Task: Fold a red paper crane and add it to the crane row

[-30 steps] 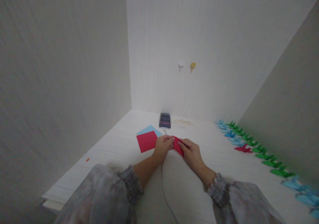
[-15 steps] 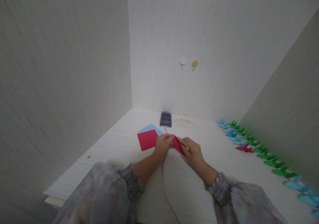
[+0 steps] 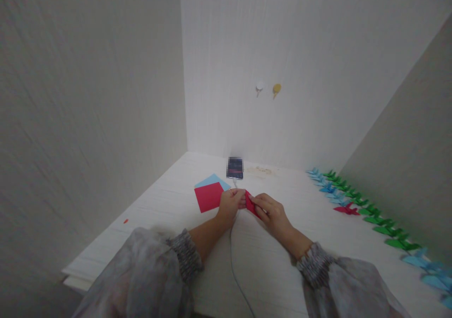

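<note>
Partly hidden, red paper (image 3: 251,203), both hands

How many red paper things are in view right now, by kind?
Flat red sheet: 1
Red folded piece pinched between left hand and right hand: 1
Red folded figure in the row by the right wall: 1
Small red scrap: 1
Total: 4

white table (image 3: 169,214) with paper sheets (image 3: 209,196), phone (image 3: 235,167)
</note>
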### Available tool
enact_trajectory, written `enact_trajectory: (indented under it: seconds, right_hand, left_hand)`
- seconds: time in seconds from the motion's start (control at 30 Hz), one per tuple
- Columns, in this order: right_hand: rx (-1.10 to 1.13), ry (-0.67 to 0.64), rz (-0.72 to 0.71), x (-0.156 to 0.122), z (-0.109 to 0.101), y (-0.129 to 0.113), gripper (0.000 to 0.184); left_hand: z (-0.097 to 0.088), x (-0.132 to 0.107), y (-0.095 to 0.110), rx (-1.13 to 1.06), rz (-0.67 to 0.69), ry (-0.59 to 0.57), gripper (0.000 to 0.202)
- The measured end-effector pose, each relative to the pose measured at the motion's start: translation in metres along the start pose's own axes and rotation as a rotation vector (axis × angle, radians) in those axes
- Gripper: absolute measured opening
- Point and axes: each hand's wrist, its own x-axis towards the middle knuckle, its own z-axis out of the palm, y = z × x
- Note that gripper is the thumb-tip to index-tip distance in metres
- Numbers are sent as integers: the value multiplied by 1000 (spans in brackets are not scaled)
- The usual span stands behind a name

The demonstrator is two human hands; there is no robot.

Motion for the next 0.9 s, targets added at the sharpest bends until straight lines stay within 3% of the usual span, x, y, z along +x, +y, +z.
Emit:
enact_trajectory:
  seconds: [0.3, 0.4, 0.53, 0.63, 0.73, 0.9]
  right_hand:
    - [110, 6, 53, 3, -2, -7, 29]
    - [284, 69, 215, 6, -2, -12, 24]
    - [533, 272, 503, 9, 7, -9, 20]
    - [618, 255, 596, 9, 14, -5, 21]
    - [562, 225, 624, 9, 17, -5, 24]
    - [509, 178, 633, 8, 17, -8, 22]
  left_hand:
    - [2, -2, 3, -19, 13, 13, 20]
    - [3, -1, 1, -17, 55, 14, 20]
    - [1, 1, -3, 64, 178, -20, 20]
    - [-1, 2, -5, 170, 284, -39, 22]
    - [-3, 2, -5, 278, 359, -16, 23]
    - [-2, 0, -4, 329, 339, 3, 25]
